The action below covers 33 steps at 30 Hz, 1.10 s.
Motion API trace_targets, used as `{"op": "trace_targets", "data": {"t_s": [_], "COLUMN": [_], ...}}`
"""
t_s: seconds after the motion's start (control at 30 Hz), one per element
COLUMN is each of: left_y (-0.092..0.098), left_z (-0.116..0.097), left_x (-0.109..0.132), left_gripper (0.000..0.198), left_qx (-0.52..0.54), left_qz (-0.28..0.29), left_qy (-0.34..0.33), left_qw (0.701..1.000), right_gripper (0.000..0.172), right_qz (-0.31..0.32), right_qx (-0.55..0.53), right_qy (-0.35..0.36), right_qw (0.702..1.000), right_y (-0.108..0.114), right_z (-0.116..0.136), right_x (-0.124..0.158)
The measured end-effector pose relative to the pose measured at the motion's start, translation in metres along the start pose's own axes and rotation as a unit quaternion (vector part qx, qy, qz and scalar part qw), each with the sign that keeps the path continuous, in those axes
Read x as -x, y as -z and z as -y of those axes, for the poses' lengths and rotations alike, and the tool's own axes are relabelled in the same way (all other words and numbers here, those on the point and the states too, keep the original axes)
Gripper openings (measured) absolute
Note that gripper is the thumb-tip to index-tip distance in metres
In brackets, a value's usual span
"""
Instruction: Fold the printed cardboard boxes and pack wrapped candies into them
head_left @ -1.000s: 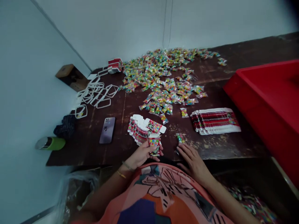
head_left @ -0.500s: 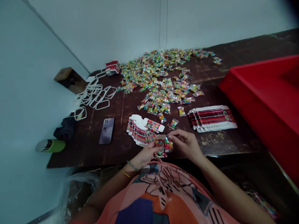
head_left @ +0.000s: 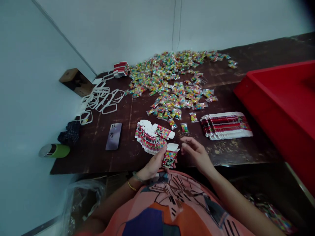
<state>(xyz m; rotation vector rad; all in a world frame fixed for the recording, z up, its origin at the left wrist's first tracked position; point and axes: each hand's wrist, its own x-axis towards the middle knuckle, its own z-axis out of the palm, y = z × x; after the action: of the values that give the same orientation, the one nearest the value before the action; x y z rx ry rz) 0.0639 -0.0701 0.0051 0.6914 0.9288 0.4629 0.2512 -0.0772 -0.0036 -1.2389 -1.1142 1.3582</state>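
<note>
My left hand grips a small printed box upright near the table's front edge, its white top flap raised. Just right of the box, my right hand hovers with its fingers curled and no packet visible in them. Flat printed boxes lie fanned out behind my left hand, with one box on top of them. A single candy packet lies behind my right hand, in front of the large pile of candy packets.
A row of flat boxes lies at right, beside a big red tray. At left are a phone, white frames, a dark cloth, a green bottle and a brown box.
The candy packet that was between my hands at the box is no longer visible. My right hand has come away from the box, and the box's flap now shows raised.
</note>
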Motion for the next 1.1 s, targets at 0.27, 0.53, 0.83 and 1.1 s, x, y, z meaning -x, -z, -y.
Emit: {"op": "trace_targets", "data": {"t_s": [0.27, 0.53, 0.83, 1.1], "left_y": [-0.002, -0.006, 0.008, -0.027], "left_z": [-0.002, 0.002, 0.015, -0.062], "left_x": [-0.006, -0.016, -0.002, 0.044], "left_gripper": [0.034, 0.034, 0.048, 0.050], "left_qx": [-0.153, -0.107, 0.016, -0.267], "left_qz": [-0.003, -0.021, 0.056, 0.100], "left_qy": [-0.050, -0.056, 0.036, -0.149], "left_qw": [0.987, 0.992, 0.998, 0.947], "right_gripper": [0.022, 0.027, 0.031, 0.031], "right_qz": [0.178, 0.207, 0.139, 0.068], "right_qx": [-0.076, 0.157, 0.193, 0.292], "right_qy": [-0.147, 0.115, 0.147, -0.019], "right_qw": [0.970, 0.959, 0.960, 0.954], "right_y": [-0.001, 0.011, -0.001, 0.111], "right_z": [0.006, 0.024, -0.004, 0.028], "right_x": [-0.003, -0.005, 0.015, 0.064]}}
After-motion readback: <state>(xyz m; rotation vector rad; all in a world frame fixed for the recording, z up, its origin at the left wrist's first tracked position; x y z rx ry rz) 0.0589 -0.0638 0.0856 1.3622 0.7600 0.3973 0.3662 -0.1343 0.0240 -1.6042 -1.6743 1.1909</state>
